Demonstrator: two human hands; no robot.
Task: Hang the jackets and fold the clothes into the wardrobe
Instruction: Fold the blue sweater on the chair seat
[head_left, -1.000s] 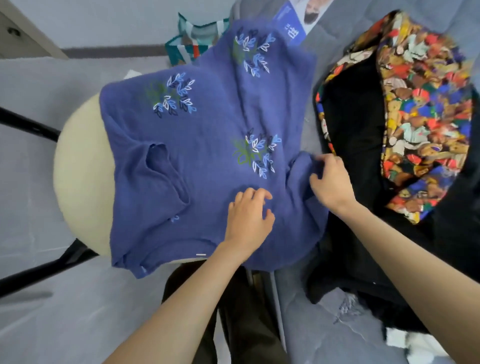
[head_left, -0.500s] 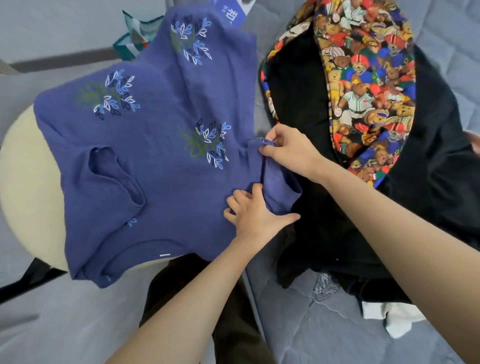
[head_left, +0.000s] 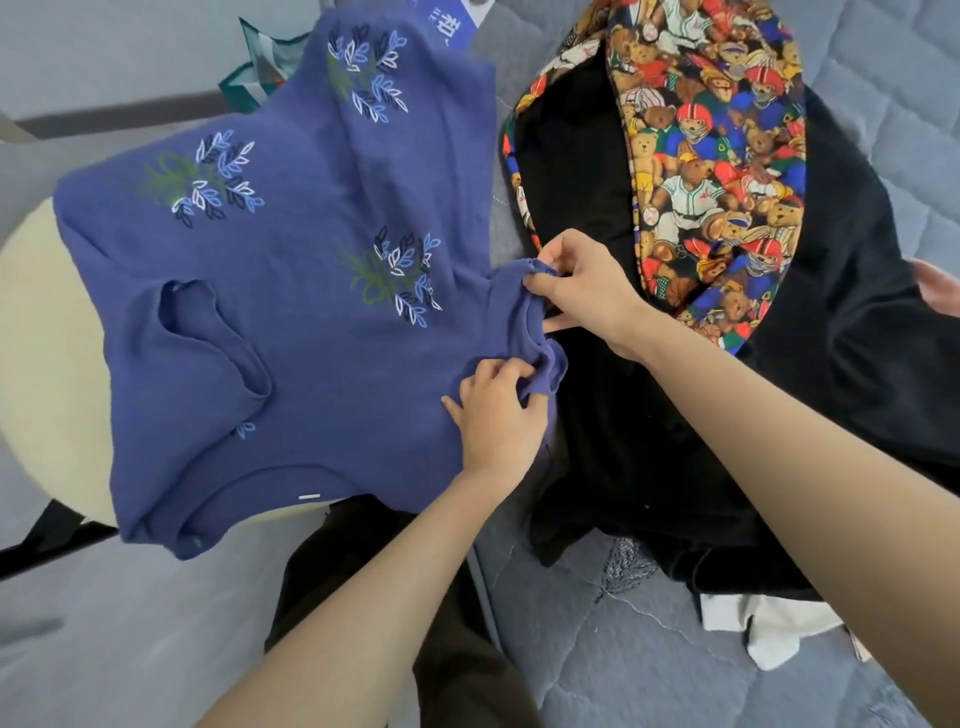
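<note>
Blue shirt (head_left: 311, 332) with leaf prints: it is lying spread flat across a cream round seat (head_left: 41, 338), with its body extending to the left of both hands. Its one sleeve (head_left: 511, 317) is reaching rightward, touching the black jacket (head_left: 571, 171). The right hand (head_left: 582, 291) is pinching the upper corner of the sleeve's hem between thumb and fingertips. The left hand (head_left: 498, 410), just below it, is gripping the sleeve's lower edge with curled fingers and bunching the cloth there. The jacket is lying open on grey quilted bedding (head_left: 893, 88), showing a bear-print lining (head_left: 717, 171). A white garment (head_left: 769, 629) is lying at the jacket's near edge.
</note>
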